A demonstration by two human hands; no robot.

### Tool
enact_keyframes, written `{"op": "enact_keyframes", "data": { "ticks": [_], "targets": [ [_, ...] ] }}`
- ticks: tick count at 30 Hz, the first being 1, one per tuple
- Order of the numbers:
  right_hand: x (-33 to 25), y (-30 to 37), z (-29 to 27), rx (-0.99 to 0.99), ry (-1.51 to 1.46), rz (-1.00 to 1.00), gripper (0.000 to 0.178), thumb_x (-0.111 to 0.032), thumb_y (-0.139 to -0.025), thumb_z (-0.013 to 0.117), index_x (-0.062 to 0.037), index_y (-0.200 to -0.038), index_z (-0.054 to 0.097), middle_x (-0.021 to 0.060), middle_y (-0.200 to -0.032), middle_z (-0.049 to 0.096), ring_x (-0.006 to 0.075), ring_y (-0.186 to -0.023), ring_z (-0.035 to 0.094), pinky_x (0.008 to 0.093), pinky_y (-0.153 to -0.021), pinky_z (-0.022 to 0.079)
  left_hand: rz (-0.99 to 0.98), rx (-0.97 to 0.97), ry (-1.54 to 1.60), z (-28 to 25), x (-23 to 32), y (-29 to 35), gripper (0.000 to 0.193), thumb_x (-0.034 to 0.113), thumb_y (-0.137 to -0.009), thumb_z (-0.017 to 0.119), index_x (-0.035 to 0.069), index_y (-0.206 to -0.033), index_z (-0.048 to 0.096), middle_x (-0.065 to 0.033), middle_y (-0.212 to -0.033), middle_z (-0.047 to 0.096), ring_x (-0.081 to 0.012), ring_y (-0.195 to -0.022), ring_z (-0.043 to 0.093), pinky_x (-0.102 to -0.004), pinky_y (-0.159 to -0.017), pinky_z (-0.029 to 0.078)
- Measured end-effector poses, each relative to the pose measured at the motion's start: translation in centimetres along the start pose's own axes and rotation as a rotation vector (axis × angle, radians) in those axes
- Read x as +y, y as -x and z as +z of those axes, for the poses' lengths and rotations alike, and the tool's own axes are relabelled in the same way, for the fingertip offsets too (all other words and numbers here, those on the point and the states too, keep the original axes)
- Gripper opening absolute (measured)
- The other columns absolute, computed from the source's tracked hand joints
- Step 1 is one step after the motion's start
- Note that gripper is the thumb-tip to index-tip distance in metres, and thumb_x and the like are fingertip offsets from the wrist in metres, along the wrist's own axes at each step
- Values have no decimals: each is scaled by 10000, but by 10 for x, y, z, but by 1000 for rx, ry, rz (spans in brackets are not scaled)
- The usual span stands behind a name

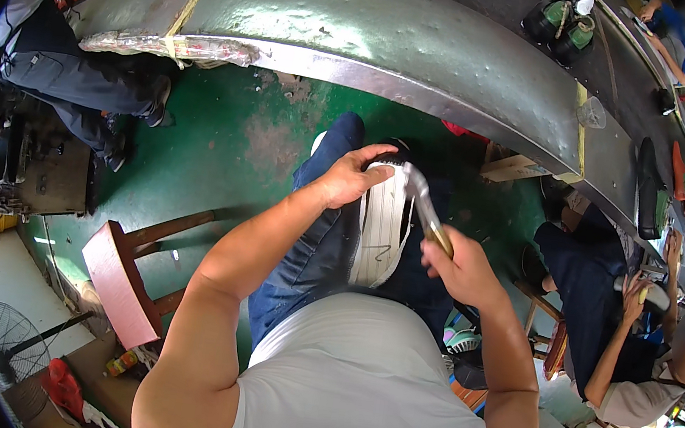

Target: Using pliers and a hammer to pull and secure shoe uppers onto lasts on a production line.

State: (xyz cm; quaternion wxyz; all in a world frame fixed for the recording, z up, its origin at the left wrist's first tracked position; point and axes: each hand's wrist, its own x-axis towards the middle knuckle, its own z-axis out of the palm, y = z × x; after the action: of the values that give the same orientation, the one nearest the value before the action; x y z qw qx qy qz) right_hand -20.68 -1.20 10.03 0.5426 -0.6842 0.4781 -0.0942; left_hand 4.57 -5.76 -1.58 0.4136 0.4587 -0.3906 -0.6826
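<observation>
On my lap lies a shoe (383, 228), bottom side up, its pale underside marked with lengthwise lines and a dark squiggle. Dark material shows at its far end. My left hand (355, 178) grips that far end, thumb over the underside and fingers round the outer side. In my right hand (466, 268) is a hammer (425, 210), held by its yellowish handle. The metal head is close to the right edge of the shoe's far end; whether it touches cannot be seen.
A long metal-topped bench (298, 16) curves across ahead, with dark green shoes (562, 27) on it. Left of me stand a pink-topped wooden stool (122, 285) and a fan (1, 347). People work at left, far right and right, the last one seated (637, 396) close by.
</observation>
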Motion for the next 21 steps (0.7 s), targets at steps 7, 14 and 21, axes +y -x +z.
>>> {"op": "enact_keyframes", "data": {
  "ticks": [7,14,21],
  "targets": [
    [62,-45,22,299,127,65,435,-399,-918,696,4,-1041,585,109,-797,652,204,-709,650,356,-694,522,-110,-14,-39,8,-40,13,688,55,-888,573,-29,-1523,320,-153,-1420,525,-227,-1294,511,-342,-1106,388],
    [95,-47,63,411,80,185,508,-313,-793,766,35,-1119,589,209,-980,681,353,-921,672,413,-859,518,-208,56,-132,29,-48,48,868,-23,-812,520,66,-1602,171,-152,-1452,506,-217,-1297,522,-311,-1089,399],
    [102,-7,38,317,175,125,427,-280,-876,699,20,-1158,586,246,-1010,675,422,-953,655,453,-839,516,-214,0,-328,24,-78,79,1030,94,-792,690,33,-1601,54,-226,-1523,406,-294,-1380,440,-319,-1143,339]
  ]
}}
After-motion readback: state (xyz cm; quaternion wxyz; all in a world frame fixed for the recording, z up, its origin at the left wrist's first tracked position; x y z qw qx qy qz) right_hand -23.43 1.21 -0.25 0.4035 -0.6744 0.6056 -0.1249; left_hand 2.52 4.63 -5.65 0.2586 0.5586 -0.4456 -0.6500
